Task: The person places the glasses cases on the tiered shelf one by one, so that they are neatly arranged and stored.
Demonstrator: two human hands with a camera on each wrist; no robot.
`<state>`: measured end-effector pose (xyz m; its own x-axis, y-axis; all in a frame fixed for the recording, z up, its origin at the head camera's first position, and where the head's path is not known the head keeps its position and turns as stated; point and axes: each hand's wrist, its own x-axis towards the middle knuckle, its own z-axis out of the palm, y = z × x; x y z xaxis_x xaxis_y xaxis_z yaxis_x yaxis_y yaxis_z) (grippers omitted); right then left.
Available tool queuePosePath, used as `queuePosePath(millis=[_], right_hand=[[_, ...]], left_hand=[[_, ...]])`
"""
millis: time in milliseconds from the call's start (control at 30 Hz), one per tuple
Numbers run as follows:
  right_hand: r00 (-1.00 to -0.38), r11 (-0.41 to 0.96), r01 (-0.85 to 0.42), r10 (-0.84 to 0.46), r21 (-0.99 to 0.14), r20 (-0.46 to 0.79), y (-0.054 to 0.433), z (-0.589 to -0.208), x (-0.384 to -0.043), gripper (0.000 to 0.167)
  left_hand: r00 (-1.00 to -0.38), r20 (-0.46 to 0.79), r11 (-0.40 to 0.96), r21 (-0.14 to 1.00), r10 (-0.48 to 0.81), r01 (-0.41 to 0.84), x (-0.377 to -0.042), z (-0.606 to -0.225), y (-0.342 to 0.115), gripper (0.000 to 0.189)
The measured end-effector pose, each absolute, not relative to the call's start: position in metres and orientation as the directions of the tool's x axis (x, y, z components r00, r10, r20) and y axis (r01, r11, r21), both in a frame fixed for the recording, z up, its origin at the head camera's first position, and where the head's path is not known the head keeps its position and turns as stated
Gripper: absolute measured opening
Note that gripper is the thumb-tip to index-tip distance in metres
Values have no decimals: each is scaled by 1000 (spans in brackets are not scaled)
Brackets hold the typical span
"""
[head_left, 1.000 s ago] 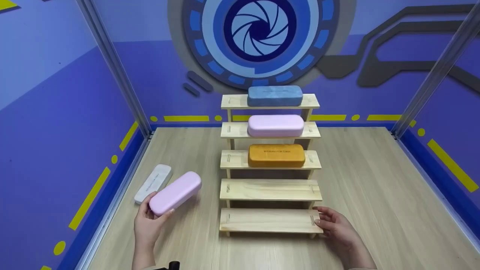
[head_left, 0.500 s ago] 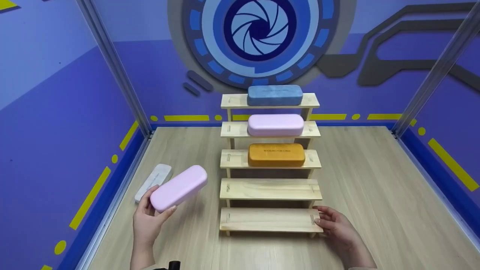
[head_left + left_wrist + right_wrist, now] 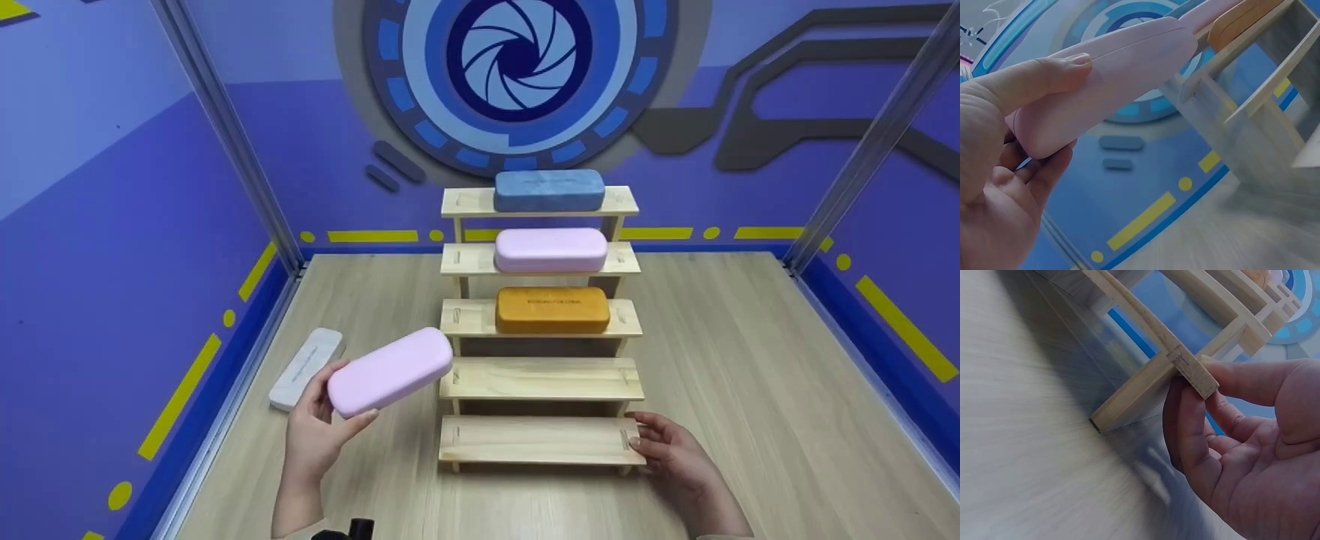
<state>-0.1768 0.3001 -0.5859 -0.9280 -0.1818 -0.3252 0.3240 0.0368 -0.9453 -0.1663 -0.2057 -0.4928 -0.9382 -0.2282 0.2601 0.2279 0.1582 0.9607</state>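
Observation:
A pink glasses case (image 3: 391, 372) is held by its near end in my left hand (image 3: 319, 427), thumb on one side and fingers on the other. It hangs tilted above the table, its far end overlapping the left edge of the stepped wooden rack (image 3: 541, 441) in the head view. The left wrist view shows the lid seam of the pink case (image 3: 1117, 79). My right hand (image 3: 679, 457) pinches the right end of the rack's lowest shelf, thumb on top and fingers beneath, as the right wrist view shows at the shelf end (image 3: 1199, 377).
Upper shelves carry a blue case (image 3: 549, 190), a second pink case (image 3: 550, 250) and a mustard case (image 3: 553, 310). A white case (image 3: 306, 369) lies on the table (image 3: 750, 375) at left, behind my left hand. Printed walls (image 3: 360, 135) enclose the back and sides.
My left hand has lifted the pink glasses case and carried it rightward toward the rack, uncovering more of the white case. My right hand keeps its pinch on the lowest shelf.

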Motion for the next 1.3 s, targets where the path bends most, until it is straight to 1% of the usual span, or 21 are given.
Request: queuePosePath(millis=[100, 200, 367, 467, 633, 833, 1000, 1300], right_hand=[[-927, 39, 320, -190, -946, -322, 300, -585, -177, 70], [-930, 31, 305, -206, -952, -305, 301, -586, -177, 68], [-931, -14, 288, -238, -957, -277, 302, -588, -176, 63], [-932, -30, 288, -238, -957, -273, 301, -589, -176, 62], [-934, -9, 292, -216, -957, -283, 301, -588, -177, 64], [-933, -2, 298, -210, -955, -291, 301, -588, -177, 66], [-932, -39, 304, -218, -952, -289, 301, -588, -177, 65], [-932, -27, 316, -196, -948, -305, 300, -588, -176, 66]], left_hand=[[-946, 262, 178, 957, -193, 229, -169, -492, -198, 84], [-952, 267, 167, 956, -150, 242, -174, -493, -191, 83], [-948, 309, 147, 944, -74, 296, -183, -494, -180, 82], [-943, 333, 149, 934, -24, 326, -187, -494, -173, 81], [-937, 347, 129, 928, 48, 350, -194, -491, -159, 79], [-932, 345, 125, 925, 114, 358, -202, -490, -141, 78], [-927, 334, 77, 933, 173, 351, -207, -488, -123, 79], [-907, 315, 42, 940, 281, 339, -219, -490, -89, 78]])
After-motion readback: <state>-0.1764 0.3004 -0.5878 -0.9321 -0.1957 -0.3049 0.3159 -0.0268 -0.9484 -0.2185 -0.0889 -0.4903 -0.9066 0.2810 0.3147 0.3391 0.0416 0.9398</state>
